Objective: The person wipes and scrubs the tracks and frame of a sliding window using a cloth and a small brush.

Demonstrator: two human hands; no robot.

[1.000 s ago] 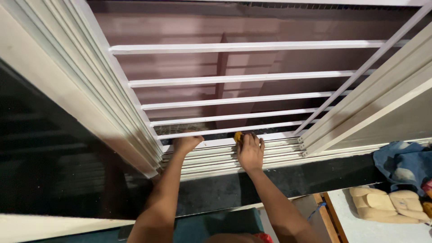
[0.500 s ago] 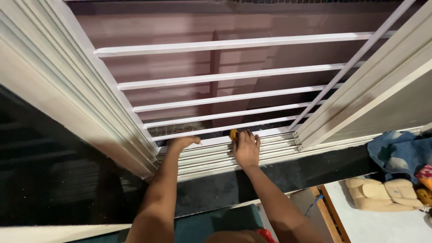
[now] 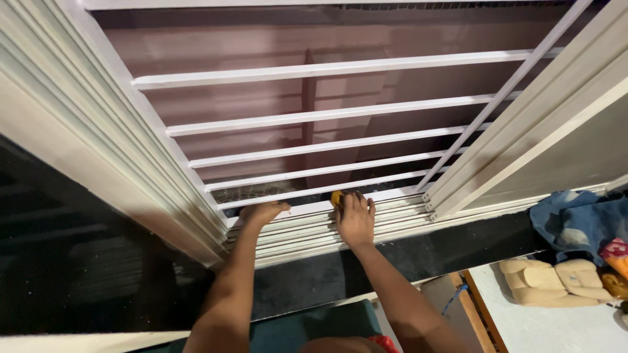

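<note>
My right hand (image 3: 356, 219) lies flat on the white window track (image 3: 392, 219), pressing a small yellow sponge (image 3: 336, 198) that pokes out past the fingertips. My left hand (image 3: 263, 212) is curled over the far edge of the same track, near the left frame. Both forearms reach up from the bottom of the head view. Above the hands run several white horizontal window bars (image 3: 327, 117), with a brownish wall outside behind them.
A black stone sill (image 3: 458, 248) runs below the track. White sliding frames stand at the left (image 3: 98, 131) and right (image 3: 543, 131). At the lower right lie blue cloth (image 3: 579, 225), a beige cushion-like object (image 3: 553, 281) and a wooden edge (image 3: 481, 320).
The right hand with the sponge has slid slightly along the track toward the far edge. The left hand keeps its grip. The view has shifted a little.
</note>
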